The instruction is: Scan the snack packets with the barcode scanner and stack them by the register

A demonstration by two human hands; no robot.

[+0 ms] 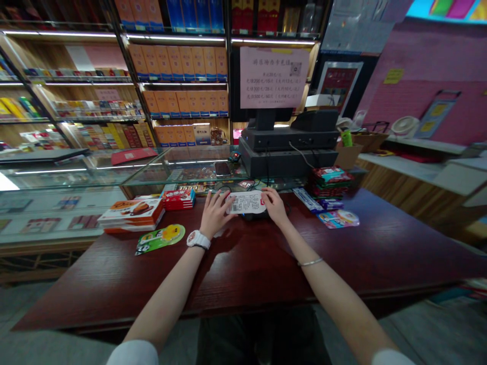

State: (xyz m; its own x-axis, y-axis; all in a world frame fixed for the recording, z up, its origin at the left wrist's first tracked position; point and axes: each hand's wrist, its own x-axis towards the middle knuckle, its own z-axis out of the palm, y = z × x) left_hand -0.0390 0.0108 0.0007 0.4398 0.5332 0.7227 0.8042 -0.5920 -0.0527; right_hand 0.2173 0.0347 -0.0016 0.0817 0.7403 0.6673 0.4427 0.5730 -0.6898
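Here I am, in a shop!
Past my fingers (272,198): till (253,159), glass counter (144,175), then shelves (177,38) packed with boxes (184,104).

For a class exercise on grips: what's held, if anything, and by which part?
A white printed card: the right hand holds its right end, the left hand touches its left end.

Lit shelves (175,37) carry rows of orange boxes (178,62), with blue boxes (195,15) above them. A red flat item (133,155) lies on a glass display case (89,166). A black monitor (236,91), bearing a pale printed sign (272,76) with a QR code (296,69), rises beyond the worktop (247,279). To the right, a white fan (405,126) stands near a pink wall (428,56) with a yellow note (393,76).
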